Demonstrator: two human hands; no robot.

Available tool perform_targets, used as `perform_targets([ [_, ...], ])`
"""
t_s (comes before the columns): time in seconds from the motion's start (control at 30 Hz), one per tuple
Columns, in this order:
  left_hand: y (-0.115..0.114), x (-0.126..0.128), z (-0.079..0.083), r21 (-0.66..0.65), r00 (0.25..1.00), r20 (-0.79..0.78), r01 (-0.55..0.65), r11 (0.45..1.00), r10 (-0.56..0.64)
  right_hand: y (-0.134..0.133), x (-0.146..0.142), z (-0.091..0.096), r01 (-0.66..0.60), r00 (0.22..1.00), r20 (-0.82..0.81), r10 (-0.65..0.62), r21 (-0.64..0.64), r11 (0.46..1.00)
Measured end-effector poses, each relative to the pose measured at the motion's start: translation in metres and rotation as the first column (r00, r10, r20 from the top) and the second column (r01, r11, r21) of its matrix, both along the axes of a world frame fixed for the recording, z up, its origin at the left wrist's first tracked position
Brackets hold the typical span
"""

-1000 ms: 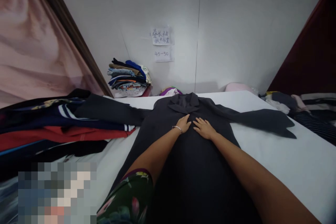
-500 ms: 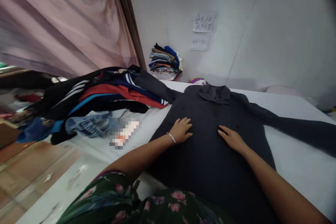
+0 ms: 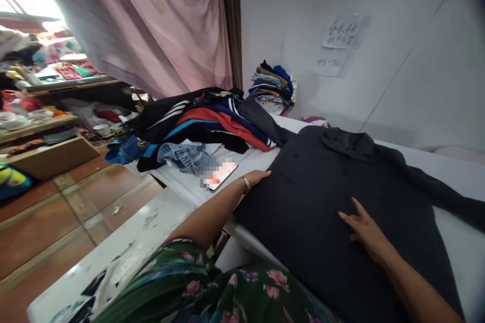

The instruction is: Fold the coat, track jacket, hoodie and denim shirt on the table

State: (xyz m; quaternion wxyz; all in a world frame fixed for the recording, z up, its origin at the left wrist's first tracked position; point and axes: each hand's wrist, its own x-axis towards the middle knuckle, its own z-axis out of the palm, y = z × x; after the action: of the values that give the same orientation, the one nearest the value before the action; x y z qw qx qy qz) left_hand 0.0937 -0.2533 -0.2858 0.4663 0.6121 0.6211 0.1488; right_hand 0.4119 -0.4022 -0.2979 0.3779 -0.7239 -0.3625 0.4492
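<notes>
A dark grey collared long-sleeved shirt (image 3: 314, 232) lies spread front up on the white table, its collar away from me. My left hand (image 3: 257, 178), with a silver bracelet at the wrist, is closed at the shirt's left edge. Its thumb side shows on top, while the other fingers are mostly hidden. Over the middle of the shirt front is my right hand (image 3: 366, 229), thumb and forefinger apart and the other fingers partly curled. Nothing shows between them. Short creases mark the cloth just right of my left hand.
Left of the shirt lies a heap of clothes (image 3: 204, 116), with jeans (image 3: 184, 155) and a partly blurred phone (image 3: 225, 175) nearer me. A folded clothes stack (image 3: 271, 86) stands by the wall under paper signs (image 3: 341, 33). A pink curtain (image 3: 170, 20) hangs behind; tiled floor (image 3: 125, 202) lies left.
My view has turned left. My left hand has gone from lying flat on the shirt front to its left edge. My right hand has lifted its fingers and spread thumb from forefinger.
</notes>
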Motion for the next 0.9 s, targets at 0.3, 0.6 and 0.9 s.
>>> perform_targets([
  [0.3, -0.013, -0.023, -0.010, -0.507, 0.709, 0.632, 0.075, 0.859, 0.312, -0.020, -0.012, -0.003, 0.059, 0.985, -0.161, -0.064, -0.036, 0.998],
  [0.6, -0.024, 0.000, -0.007, -0.427, 0.798, 0.577, 0.117, 0.897, 0.171, -0.024, 0.004, 0.002, 0.084, 0.989, -0.130, -0.069, 0.119, 0.989],
  [0.9, -0.032, -0.012, -0.008, -0.367, 0.790, 0.607, 0.183, 0.912, 0.086, -0.039, 0.029, -0.013, 0.138, 0.990, -0.026, -0.136, 0.111, 0.984],
])
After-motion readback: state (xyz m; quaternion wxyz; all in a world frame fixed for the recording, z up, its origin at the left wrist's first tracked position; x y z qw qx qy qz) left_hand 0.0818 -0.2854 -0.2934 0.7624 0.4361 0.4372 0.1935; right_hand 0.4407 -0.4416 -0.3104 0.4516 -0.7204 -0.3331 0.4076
